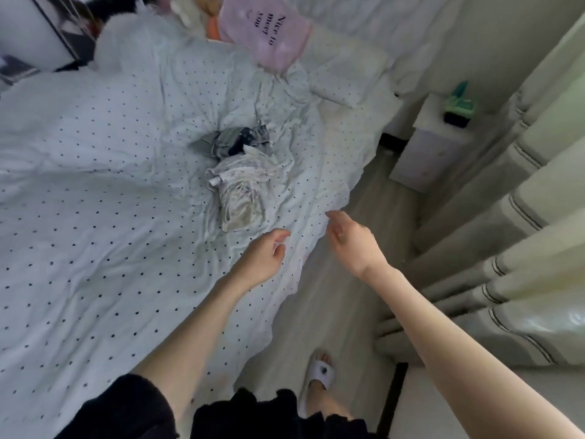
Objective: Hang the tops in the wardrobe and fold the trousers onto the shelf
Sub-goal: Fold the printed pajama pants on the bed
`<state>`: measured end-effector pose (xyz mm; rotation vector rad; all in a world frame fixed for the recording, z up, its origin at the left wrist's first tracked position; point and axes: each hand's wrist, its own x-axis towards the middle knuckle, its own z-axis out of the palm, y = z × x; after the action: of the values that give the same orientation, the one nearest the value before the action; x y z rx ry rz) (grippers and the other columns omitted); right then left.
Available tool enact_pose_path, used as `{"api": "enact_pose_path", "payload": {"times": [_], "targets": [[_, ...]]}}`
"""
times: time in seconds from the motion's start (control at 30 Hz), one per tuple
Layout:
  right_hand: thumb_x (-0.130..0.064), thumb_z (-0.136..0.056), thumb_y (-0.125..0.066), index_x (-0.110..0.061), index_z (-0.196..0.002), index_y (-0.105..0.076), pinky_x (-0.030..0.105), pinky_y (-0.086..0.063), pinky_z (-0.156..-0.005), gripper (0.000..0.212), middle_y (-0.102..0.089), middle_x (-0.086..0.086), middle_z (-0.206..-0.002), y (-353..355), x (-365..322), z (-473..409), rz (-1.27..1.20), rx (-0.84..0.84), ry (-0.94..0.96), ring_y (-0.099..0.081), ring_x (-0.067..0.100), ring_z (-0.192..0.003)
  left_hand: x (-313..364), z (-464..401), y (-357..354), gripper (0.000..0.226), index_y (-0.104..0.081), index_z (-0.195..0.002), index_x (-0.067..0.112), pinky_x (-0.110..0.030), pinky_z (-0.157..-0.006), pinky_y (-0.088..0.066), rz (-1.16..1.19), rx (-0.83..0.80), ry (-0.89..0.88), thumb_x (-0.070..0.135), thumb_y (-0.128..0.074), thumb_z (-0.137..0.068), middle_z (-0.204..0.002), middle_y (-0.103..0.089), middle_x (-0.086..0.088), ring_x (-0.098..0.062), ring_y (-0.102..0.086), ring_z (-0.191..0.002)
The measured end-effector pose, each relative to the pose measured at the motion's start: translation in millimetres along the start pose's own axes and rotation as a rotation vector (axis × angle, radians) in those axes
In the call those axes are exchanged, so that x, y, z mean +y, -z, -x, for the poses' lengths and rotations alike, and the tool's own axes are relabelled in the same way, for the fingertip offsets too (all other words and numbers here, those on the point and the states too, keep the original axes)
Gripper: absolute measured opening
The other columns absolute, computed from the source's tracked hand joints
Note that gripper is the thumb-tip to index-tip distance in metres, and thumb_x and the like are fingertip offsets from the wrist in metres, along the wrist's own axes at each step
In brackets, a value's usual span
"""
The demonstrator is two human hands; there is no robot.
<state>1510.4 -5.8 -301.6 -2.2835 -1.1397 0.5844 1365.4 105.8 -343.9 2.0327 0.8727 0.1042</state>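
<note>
Two crumpled garments, a pale cream one (239,191) and a dark grey one (235,141), lie touching on our white polka-dot bedsheet (95,191). Our left hand (264,253) and right hand (351,240) reach toward them, fingers loosely spread, holding nothing; we judge pickup comes next.

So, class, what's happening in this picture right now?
A person stands beside a bed with a polka-dot cover and reaches both bare hands toward a small heap of crumpled clothes. The left hand and right hand are open, fingers relaxed, holding nothing. The pale garment lies nearest the hands; a darker grey garment lies just beyond it, touching it. Neither has been picked up yet. A pink cushion rests near the pillows.
</note>
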Motion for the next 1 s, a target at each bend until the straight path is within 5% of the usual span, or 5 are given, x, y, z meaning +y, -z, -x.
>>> {"api": "enact_pose_path", "payload": {"times": [0.23,0.57,0.9,1.0], "targets": [[-0.016,-0.098,-0.042,-0.014,-0.136,-0.043,0.036,-0.046,-0.089,0.038,-0.061,0.007,-0.12,23,9,-142,0.038,-0.201,0.174,-0.058,0.027,-0.109,2,-85,21,0.035,-0.05,-0.131,0.015,-0.019,-0.093,-0.036,0.06,0.237,0.21,0.012,-0.043,-0.097,-0.132,-0.054,-0.004,-0.018,-0.05,-0.122],[-0.018,-0.099,-0.039,-0.017,-0.135,-0.043,0.036,-0.047,-0.089,0.037,-0.062,0.005,-0.118,-43,-18,-319,0.137,-0.485,0.35,-0.057,0.022,-0.109,-83,-211,53,0.034,-0.053,-0.127,0.01,-0.025,-0.096,-0.038,0.197,0.511,0.521,0.006,-0.046,-0.094,-0.129,-0.057,-0.008,-0.023,-0.055,-0.117],[-0.019,-0.1,-0.038,-0.013,-0.138,-0.042,0.034,-0.042,-0.1,0.039,-0.054,0.004,-0.134,-102,-38,-442,0.235,-0.665,0.406,-0.051,0.017,-0.123,-178,-312,97,0.059,-0.022,-0.145,0.0,-0.037,-0.11,-0.024,0.347,0.561,0.932,0.023,-0.046,-0.097,-0.149,-0.031,-0.02,-0.032,-0.03,-0.137],[-0.019,-0.1,-0.039,-0.012,-0.139,-0.042,0.031,-0.042,-0.1,0.04,-0.054,0.005,-0.134,-117,-38,-458,0.243,-0.725,0.436,-0.051,0.016,-0.123,-197,-325,102,0.065,-0.02,-0.146,0.0,-0.04,-0.106,-0.033,0.544,0.596,0.977,0.026,-0.052,-0.095,-0.145,-0.036,-0.02,-0.033,-0.038,-0.132]]}}
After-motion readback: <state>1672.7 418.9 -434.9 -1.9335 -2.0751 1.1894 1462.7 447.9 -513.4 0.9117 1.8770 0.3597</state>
